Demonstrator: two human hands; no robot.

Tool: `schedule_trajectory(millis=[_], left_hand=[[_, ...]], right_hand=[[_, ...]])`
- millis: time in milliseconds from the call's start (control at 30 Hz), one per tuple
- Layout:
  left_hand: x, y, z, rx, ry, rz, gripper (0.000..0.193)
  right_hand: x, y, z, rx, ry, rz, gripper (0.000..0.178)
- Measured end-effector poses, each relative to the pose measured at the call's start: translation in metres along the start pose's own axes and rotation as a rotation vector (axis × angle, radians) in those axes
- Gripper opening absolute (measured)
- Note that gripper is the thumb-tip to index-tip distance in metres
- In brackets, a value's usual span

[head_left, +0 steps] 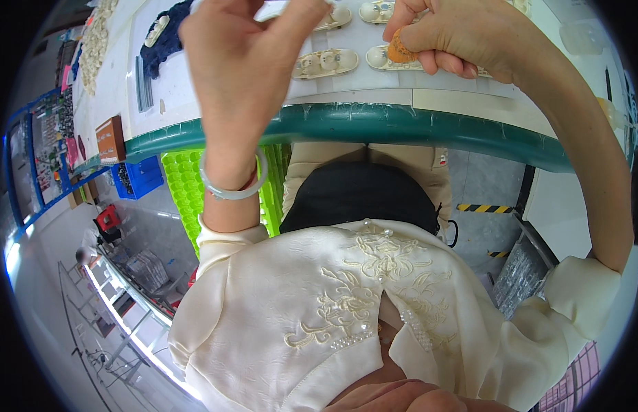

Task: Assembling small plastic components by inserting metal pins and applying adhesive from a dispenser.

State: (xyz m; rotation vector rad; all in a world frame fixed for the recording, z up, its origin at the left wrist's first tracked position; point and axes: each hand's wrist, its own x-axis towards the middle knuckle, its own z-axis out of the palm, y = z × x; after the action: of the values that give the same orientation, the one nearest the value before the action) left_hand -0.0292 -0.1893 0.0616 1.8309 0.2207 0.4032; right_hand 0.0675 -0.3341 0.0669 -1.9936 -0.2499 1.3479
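Head view: the oval (382,58) being worked, a cream piece, lies on the table in the near row, right of centre, partly under the right hand (473,31). That hand's fingers are curled in at it. Orange knobbly cap (402,47) right there, by the oval's top; worn or pinched, can't tell, so can't call the grip either.

Next oval (326,63) sits just left, more ovals in the far row, one more partly behind the right fingers. Left hand (240,58) is raised left of the rows, a bit blurred; its fingertips run off the top of view, so can't tell if they hold anything.

Progress: ovals I can make out seem to carry small raised fittings already. Nothing marks finished vs unfinished, so the count left is unclear. My read: mid-batch, hands on one piece.

Edges: the table (384,98) has a pale strip between near row and green rim (367,122); best room is there. Gaps between neighbouring ovals are tight; sideways sweeps risk a knock. Both forearms cross the rim.

Left: blue cloth (169,44) with a pale oval on it, grey strips (144,86) just nearer, brown block (110,139) at the near-left edge. Far right: clear tub (581,38).
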Motion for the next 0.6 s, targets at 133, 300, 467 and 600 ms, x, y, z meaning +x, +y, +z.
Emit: schedule_trajectory(millis=[133,300,467,600], left_hand=[[-0.006,0.003,-0.015,0.098,-0.114,-0.150,0.038],[-0.022,-0.041,-0.040,0.251,-0.286,0.087,0.035],[-0.015,-0.049,-0.042,0.223,-0.400,0.167,0.033],[-0.014,-0.053,-0.039,0.181,-0.353,0.093,0.032]], right_hand=[[-0.003,-0.002,0.000,-0.007,-0.001,0.027,0.015],[-0.008,-0.010,0.003,-0.067,0.049,0.124,0.022],[0.003,0.026,0.003,-0.174,0.174,-0.163,0.022],[0.001,0.023,0.003,-0.192,0.195,-0.168,0.021]])
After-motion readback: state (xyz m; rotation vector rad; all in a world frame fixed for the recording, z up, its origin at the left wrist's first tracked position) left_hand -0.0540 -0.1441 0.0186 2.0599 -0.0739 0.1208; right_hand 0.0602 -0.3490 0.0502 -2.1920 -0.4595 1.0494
